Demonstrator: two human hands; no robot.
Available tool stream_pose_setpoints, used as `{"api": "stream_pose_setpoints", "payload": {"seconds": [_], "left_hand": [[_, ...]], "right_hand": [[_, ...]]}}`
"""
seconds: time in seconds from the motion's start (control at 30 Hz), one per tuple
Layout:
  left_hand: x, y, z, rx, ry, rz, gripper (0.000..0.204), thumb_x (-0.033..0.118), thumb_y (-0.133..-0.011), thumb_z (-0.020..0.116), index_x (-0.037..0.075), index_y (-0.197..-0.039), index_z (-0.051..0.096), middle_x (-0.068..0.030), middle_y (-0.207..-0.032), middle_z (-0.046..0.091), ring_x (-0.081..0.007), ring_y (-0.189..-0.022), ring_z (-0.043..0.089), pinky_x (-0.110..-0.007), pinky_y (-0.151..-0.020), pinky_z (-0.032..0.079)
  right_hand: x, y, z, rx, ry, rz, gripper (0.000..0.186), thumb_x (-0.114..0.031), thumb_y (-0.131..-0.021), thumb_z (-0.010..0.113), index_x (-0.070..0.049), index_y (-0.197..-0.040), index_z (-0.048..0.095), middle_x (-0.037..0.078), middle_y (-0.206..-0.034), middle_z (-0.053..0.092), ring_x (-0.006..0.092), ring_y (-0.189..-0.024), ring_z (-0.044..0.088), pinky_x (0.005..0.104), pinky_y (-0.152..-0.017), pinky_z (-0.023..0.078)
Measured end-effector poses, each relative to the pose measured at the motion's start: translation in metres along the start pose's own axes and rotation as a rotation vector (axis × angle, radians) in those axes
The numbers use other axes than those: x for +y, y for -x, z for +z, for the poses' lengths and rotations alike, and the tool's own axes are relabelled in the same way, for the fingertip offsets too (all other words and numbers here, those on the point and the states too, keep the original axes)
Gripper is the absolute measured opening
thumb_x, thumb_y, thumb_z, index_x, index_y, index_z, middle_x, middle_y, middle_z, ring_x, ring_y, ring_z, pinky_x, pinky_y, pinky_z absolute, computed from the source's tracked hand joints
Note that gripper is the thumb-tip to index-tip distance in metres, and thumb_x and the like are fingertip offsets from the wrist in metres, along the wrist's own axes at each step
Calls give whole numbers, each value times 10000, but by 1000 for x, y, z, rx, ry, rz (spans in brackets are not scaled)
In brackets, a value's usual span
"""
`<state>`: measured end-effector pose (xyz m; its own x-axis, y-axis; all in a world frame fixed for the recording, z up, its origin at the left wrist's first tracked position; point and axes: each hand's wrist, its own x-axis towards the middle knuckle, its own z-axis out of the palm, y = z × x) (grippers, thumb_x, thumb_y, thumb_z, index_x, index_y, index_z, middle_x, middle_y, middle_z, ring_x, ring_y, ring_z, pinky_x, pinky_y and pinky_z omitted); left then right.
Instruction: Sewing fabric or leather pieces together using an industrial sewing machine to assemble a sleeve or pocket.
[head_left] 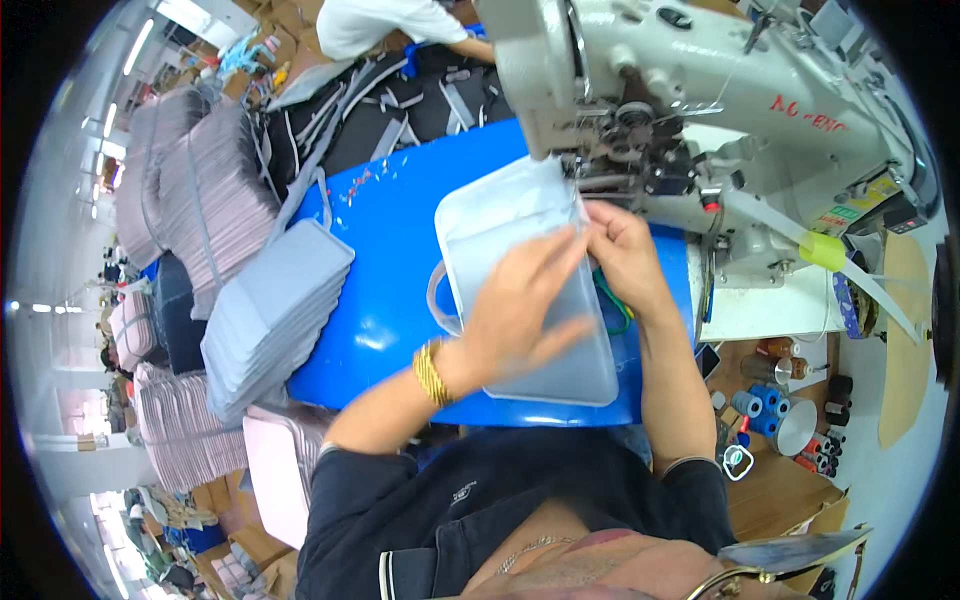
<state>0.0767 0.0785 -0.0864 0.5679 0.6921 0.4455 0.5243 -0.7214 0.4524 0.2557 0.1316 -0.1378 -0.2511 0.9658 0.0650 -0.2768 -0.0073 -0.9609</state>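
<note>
A pale grey fabric panel [510,215] with rounded corners and a lighter edge lies on the blue table, its far right edge by the sewing machine's [625,150] needle area. A light strap loop [438,300] sticks out from its left side. My left hand [515,305] is over the panel, slightly blurred, fingers stretched toward the right edge and thumb apart. Along that edge, just below the machine's presser area, my right hand [622,250] has its thumb and fingers pinched on the panel. Green-handled scissors [615,305] are partly hidden under my right wrist and the panel.
Left of the blue table [370,330] leans a stack of grey panels [280,310]. Bundles of tied pinkish panels [215,190] stand beyond it. Grey strips [395,135] lie on black cloth behind, near another person's arm [440,30]. Thread spools [765,405] stand at right.
</note>
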Motion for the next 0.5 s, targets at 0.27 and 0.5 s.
{"api": "stream_pose_setpoints", "payload": {"seconds": [0.27, 0.5], "left_hand": [[23, 104, 40, -92, -251, 118, 627, 188, -736, 679, 186, -1348, 542, -88, -1361, 500, -307, -1204, 474, -458, -970, 369], [52, 85, -7, -136, -107, 229, 504, 111, -715, 662, 133, -1218, 662, -17, -1081, 607, -180, -858, 506, -298, -712, 400]], "right_hand": [[0, 0, 3, 10, 4, 34, 281, -66, -957, 522, 47, -1202, 600, 43, -1030, 681, 81, -908, 615, 239, -814, 489], [6, 1, 0, -9, -88, 24, 279, -110, -980, 524, 39, -1201, 607, 29, -968, 689, 56, -836, 616, 214, -727, 496]]}}
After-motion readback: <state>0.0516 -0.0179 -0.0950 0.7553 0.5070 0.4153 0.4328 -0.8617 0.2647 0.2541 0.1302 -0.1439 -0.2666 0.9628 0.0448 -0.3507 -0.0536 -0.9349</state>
